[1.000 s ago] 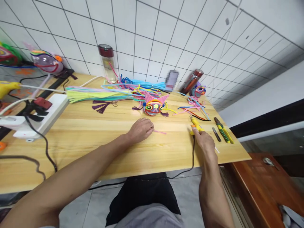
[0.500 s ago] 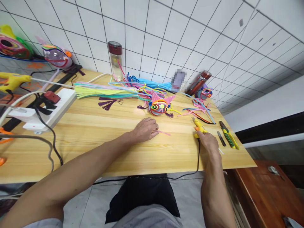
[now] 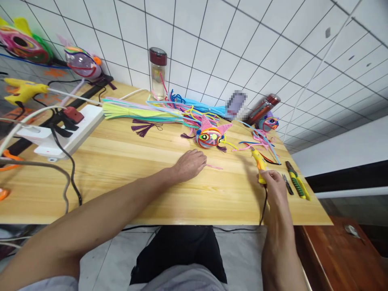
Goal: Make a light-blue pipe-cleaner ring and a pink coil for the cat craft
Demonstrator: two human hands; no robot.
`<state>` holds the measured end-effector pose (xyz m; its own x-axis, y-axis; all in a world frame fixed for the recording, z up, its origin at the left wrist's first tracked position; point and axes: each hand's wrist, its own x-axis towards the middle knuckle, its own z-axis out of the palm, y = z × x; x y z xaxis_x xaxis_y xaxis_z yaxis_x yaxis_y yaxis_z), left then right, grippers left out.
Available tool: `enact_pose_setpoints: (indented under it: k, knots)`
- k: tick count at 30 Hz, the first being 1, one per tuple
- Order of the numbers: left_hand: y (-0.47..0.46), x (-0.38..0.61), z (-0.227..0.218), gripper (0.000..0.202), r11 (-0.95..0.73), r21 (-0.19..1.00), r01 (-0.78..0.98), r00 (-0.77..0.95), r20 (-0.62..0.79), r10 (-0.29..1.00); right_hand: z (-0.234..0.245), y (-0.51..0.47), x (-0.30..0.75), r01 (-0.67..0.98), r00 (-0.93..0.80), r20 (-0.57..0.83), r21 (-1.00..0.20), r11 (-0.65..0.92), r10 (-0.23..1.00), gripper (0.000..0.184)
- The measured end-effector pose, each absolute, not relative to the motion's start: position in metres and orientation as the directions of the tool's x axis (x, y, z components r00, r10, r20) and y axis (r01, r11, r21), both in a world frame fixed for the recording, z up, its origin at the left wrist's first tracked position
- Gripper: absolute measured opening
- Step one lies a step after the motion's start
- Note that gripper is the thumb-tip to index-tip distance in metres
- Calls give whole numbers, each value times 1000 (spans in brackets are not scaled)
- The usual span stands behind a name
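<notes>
Pinned flat under the left hand's (image 3: 190,163) fingertips, the pink stem (image 3: 214,166) is laid pointing right toward the glue gun (image 3: 259,161), which is gripped in the closed right hand (image 3: 273,184), nozzle aimed far-left.

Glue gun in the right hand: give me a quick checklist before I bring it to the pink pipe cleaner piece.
1. Right hand gripping the small yellow glue gun: ok.
2. Nozzle aimed away from both hands: ok.
3. Left hand pinning the pink pipe cleaner piece on the table: ok, fingers rest on its near end.
4. Black cord free of snags: ok, it hangs off the table edge.
5. Glue hot and ready: cannot tell.
6. Pliers out of the path: ok, lying right of the hand.
</notes>
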<state>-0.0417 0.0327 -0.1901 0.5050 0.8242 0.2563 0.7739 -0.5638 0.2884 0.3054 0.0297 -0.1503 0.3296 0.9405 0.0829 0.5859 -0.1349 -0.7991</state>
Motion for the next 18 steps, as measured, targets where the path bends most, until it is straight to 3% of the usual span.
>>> enact_pose_setpoints:
  k: [2,5,7,12,18]
  knots:
    - [33,-42,-189,22,-544,304,782,480,263,837,-147,21,295,233,270,-13,-969,-79,963,43]
    - [34,-42,-188,20,-540,315,780,477,259,840,-141,14,277,-55,76,-150,-988,-146,986,52]
    - [34,-43,-188,19,-547,313,776,483,263,835,-138,12,266,-163,-14,-160,-974,-160,987,52]
    - [34,-45,-189,17,-560,319,765,492,272,827,-128,22,247,-251,-109,-91,-961,-116,990,37]
    - [35,-47,-195,17,-561,385,733,478,297,827,-107,42,228,-139,-158,4,-990,-18,987,25]
